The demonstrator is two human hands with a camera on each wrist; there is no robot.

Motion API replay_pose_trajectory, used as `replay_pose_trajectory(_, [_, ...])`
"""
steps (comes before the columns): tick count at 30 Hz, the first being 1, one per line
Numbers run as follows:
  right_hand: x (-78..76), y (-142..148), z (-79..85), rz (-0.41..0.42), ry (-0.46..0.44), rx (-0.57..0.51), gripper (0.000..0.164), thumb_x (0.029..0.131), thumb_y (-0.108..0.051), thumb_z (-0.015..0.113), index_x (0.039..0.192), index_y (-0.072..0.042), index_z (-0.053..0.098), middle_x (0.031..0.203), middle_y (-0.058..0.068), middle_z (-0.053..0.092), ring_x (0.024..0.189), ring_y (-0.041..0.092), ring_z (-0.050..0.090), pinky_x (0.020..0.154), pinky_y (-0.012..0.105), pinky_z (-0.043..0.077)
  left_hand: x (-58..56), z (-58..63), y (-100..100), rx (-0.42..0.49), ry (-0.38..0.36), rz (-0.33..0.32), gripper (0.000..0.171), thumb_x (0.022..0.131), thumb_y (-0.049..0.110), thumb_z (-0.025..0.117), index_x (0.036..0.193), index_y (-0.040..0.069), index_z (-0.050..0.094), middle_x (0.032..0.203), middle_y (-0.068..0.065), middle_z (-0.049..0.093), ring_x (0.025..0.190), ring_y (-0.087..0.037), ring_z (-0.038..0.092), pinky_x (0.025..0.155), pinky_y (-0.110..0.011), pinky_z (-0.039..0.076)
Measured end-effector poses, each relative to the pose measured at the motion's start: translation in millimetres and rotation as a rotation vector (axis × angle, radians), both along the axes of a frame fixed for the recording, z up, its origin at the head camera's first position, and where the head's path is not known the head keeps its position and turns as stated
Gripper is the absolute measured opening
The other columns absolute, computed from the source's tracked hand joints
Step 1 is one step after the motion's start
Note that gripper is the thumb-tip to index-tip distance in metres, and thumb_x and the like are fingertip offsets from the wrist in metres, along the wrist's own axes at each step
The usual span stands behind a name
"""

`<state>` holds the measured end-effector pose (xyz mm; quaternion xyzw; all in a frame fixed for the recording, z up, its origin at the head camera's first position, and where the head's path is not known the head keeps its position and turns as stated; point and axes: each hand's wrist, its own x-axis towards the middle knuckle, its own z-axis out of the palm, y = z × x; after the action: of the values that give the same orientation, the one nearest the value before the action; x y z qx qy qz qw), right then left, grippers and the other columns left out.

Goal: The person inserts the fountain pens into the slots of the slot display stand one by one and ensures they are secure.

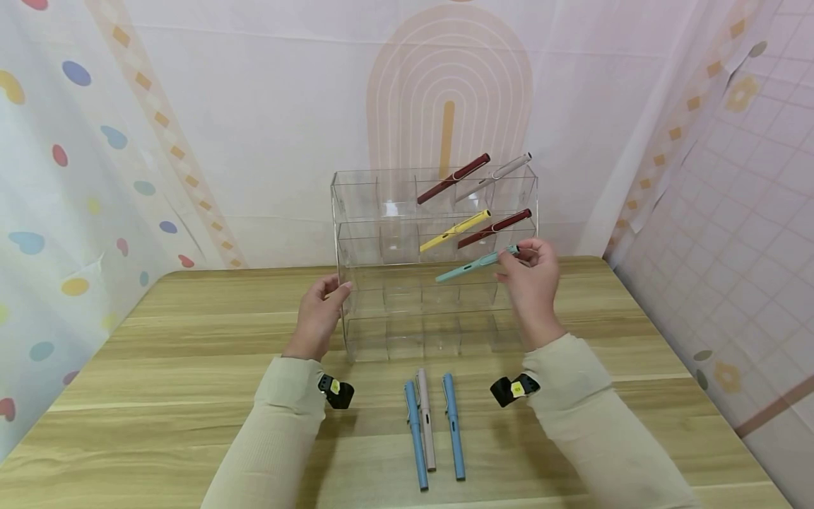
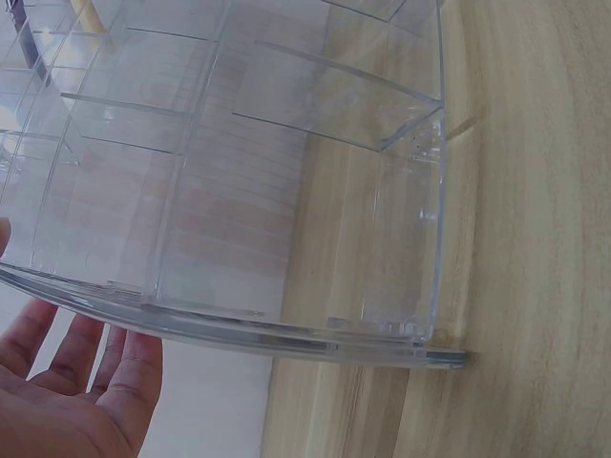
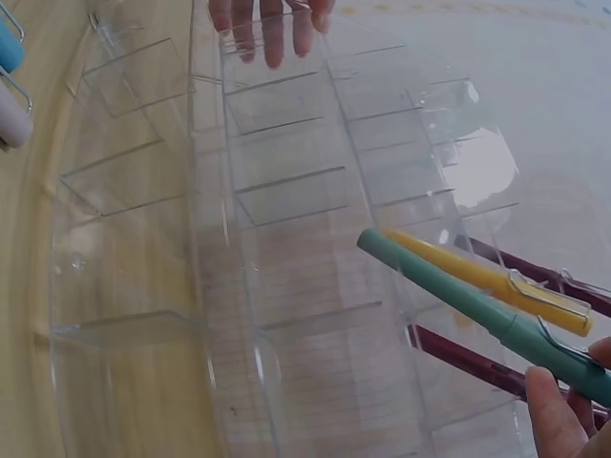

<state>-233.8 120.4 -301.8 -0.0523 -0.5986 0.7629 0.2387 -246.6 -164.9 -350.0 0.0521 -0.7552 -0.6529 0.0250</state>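
Observation:
A clear acrylic pen rack with stepped tiers of compartments stands on the table. My left hand grips its left side panel, thumb in front and fingers behind. My right hand pinches a mint-green pen near its capped end. That pen slants down to the left, its lower end in front of the rack's lower tiers. Just above it, a yellow pen and a dark red pen lean in one tier. The top tier holds another dark red pen and a silvery pen.
In front of the rack, on the wooden table, lie a blue pen, a pale pinkish pen close against it, and a second blue pen slightly apart to the right. A patterned curtain hangs behind the table.

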Motion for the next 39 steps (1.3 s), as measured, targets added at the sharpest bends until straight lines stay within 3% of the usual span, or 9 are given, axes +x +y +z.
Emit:
replay_pose_trajectory(20, [-2.6,-15.9,-17.2,0.016,-0.085,0.075,0.024,0.088,0.003,0.063,0.102,-0.005,0.046,0.098,0.006,0.049,0.079,0.009,0.056,0.060,0.018,0.052,-1.3,-1.4,0.6,0.001,0.003,0.013,0.045,0.101,0.024,0.051,0.139,0.001,0.043,0.135,-0.014,0.043,0.122,-0.025,0.043,0.095,-0.038,0.041])
replay_pose_trajectory(39, [-4.0,-25.6,-27.8,-0.001,-0.084,0.056,0.022,0.087,0.005,0.063,0.098,-0.005,0.047,0.096,0.005,0.049,0.075,0.006,0.056,0.058,0.020,0.053,-2.8,-2.2,0.5,-0.001,0.002,0.006,0.045,0.101,0.024,0.051,0.138,0.001,0.043,0.136,-0.014,0.043,0.124,-0.026,0.043,0.095,-0.038,0.041])
